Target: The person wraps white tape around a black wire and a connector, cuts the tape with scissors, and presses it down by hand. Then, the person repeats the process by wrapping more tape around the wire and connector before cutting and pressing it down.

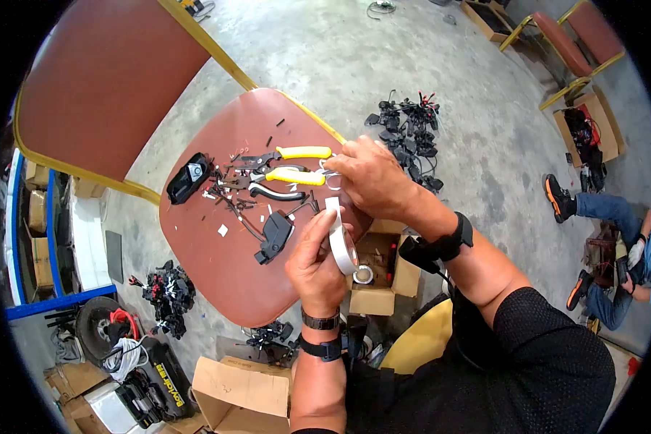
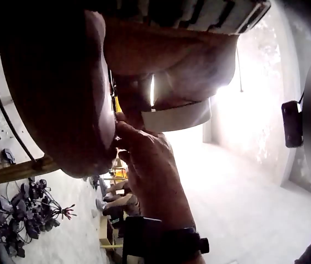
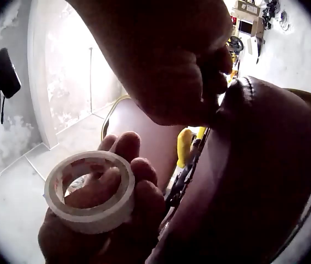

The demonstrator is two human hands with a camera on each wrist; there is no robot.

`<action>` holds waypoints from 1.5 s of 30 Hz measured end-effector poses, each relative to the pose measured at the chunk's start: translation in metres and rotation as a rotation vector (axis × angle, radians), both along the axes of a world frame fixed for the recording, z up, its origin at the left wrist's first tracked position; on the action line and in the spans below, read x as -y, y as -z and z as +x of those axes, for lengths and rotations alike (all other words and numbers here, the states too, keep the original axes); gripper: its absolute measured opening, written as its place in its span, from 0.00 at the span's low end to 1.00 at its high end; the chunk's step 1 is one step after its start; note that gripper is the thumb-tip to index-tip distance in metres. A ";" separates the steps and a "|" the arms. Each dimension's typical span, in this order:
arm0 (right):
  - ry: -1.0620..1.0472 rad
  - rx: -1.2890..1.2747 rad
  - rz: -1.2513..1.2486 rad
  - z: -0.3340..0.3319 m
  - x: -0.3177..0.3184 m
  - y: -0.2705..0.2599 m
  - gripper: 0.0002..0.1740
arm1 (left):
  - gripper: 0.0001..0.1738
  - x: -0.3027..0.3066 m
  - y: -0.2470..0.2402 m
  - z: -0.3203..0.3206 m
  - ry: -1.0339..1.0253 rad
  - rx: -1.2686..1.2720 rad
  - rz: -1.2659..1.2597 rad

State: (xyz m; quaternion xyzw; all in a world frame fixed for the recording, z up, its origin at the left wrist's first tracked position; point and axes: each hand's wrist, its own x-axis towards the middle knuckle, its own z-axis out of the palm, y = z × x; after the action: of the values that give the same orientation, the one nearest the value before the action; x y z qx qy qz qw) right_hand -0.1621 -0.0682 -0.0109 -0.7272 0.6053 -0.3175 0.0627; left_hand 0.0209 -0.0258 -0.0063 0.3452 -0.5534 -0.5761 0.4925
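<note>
A roll of white tape point(image 1: 343, 249) is gripped in the left hand point(image 1: 318, 267), a strip of it standing up by the fingertips. From the right wrist, the roll point(image 3: 92, 223) shows ring-on, with fingers of the left hand point(image 3: 144, 206) through and around it. At the seat's near edge, the right hand point(image 1: 372, 177) has its fingertips at a small pale looped thing point(image 1: 333, 183), beside yellow-handled pliers point(image 1: 296, 176). Whether it pinches that thing is hidden. The left wrist view shows the right hand point(image 2: 150, 170) low against the seat edge, below the tape point(image 2: 177, 118).
On the brown chair seat point(image 1: 231, 289) lie black-handled pliers point(image 1: 276, 192), a black case point(image 1: 189, 179), a black device point(image 1: 275, 237) and scraps. Cardboard boxes point(image 1: 242, 387) and piles of black parts point(image 1: 165, 296) stand on the floor around it. Another person point(image 1: 615, 260) sits at the far right.
</note>
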 end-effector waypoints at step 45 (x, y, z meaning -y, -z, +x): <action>-0.246 0.979 0.494 -0.017 -0.045 -0.053 0.06 | 0.24 -0.028 -0.006 -0.003 0.164 0.077 0.033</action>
State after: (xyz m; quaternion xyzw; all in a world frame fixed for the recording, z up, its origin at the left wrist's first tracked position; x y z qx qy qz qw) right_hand -0.1792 -0.0230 0.0419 -0.5237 0.4728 -0.4572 0.5415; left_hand 0.0180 0.0020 -0.0005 0.3287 -0.5886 -0.6100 0.4164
